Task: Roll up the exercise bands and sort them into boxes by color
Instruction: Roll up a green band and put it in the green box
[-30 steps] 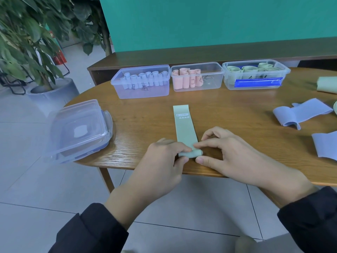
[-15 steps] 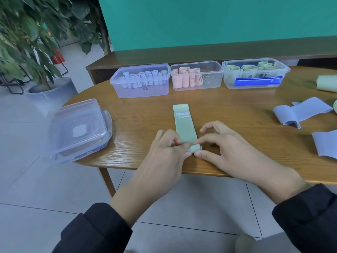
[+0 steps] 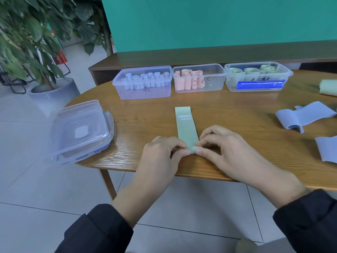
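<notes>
Head view: our left hand [image 3: 162, 154] and right hand [image 3: 224, 150] both pinch the rolled near end of the green band [image 3: 186, 128], flat on the counter [image 3: 237, 110] near its front edge. Blue box [image 3: 144, 82], pink box [image 3: 199, 78], green box [image 3: 258, 76] along the far side.

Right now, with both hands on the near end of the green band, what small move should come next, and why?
Probably roll the started end forward. The left hand and right hand pinch a small curl at the near end of the green band, and the rest lies flat on the table.
</notes>
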A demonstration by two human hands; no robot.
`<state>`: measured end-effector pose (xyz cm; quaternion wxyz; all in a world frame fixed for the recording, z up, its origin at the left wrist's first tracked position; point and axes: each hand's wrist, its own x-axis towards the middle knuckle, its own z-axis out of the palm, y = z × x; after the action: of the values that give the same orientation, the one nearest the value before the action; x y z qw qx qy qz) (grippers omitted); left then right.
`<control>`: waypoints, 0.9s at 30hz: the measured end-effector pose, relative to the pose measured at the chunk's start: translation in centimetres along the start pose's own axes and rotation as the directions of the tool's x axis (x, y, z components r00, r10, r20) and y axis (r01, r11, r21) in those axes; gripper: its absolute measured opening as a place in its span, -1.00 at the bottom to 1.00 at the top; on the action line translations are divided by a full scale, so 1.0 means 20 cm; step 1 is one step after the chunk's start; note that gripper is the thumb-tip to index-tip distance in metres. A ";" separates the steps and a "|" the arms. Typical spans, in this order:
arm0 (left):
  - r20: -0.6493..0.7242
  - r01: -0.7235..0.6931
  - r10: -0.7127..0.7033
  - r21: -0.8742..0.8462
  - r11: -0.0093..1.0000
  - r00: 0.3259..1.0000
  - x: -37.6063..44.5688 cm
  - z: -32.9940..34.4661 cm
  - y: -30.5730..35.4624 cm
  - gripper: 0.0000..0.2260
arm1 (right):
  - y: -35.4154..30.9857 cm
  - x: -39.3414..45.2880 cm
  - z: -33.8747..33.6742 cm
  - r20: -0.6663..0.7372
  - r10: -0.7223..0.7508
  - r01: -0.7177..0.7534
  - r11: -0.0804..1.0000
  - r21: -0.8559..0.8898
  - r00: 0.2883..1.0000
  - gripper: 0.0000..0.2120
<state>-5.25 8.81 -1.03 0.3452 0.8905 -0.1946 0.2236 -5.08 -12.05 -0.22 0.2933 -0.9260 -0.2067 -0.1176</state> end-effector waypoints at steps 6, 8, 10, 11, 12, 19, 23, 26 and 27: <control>0.075 -0.083 0.074 0.129 0.988 0.994 0.02 0.02 -0.07 -0.80 | -0.02 0.02 0.01 0.004 0.046 -0.045 0.987 -0.154 0.999 -0.69; 0.076 -0.108 0.098 0.137 0.985 0.992 0.03 0.02 -0.07 -0.82 | -0.03 0.04 0.03 -0.035 0.050 -0.055 0.988 -0.147 0.998 -0.71; 0.087 -0.131 0.118 0.153 0.980 0.989 0.04 0.03 -0.08 -0.83 | -0.03 0.05 0.05 -0.104 0.012 -0.022 0.995 -0.095 0.994 -0.78; 0.095 -0.136 0.122 0.159 0.978 0.988 0.05 0.03 -0.09 -0.83 | -0.03 0.06 0.07 -0.132 -0.015 0.005 0.997 -0.075 0.991 -0.82; 0.102 -0.134 0.119 0.161 0.978 0.988 0.06 0.02 -0.09 -0.82 | -0.02 0.06 0.09 -0.148 -0.038 0.029 0.998 -0.063 0.988 -0.85; 0.129 -0.052 0.036 0.123 0.991 0.991 0.09 0.02 -0.09 -0.80 | 0.01 0.07 0.08 -0.060 -0.014 0.011 0.999 -0.042 0.998 -0.79; 0.084 0.044 -0.049 0.051 0.998 0.995 0.09 0.01 -0.06 -0.72 | 0.02 0.08 0.08 -0.068 -0.008 0.006 1.000 -0.028 0.998 -0.77; 0.043 0.035 -0.035 -0.002 0.999 0.998 0.08 0.01 -0.04 -0.74 | 0.03 0.10 0.09 -0.073 -0.009 0.007 1.000 -0.022 0.997 -0.78; 0.039 0.019 -0.019 0.003 1.000 0.999 0.08 0.02 -0.04 -0.77 | 0.03 0.10 0.09 -0.068 -0.010 0.009 1.000 -0.023 0.998 -0.78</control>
<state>-3.45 8.79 -0.75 0.3422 0.8970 -0.1926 0.2031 -2.85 -10.78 -1.32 0.2890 -0.9237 -0.1997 -0.1528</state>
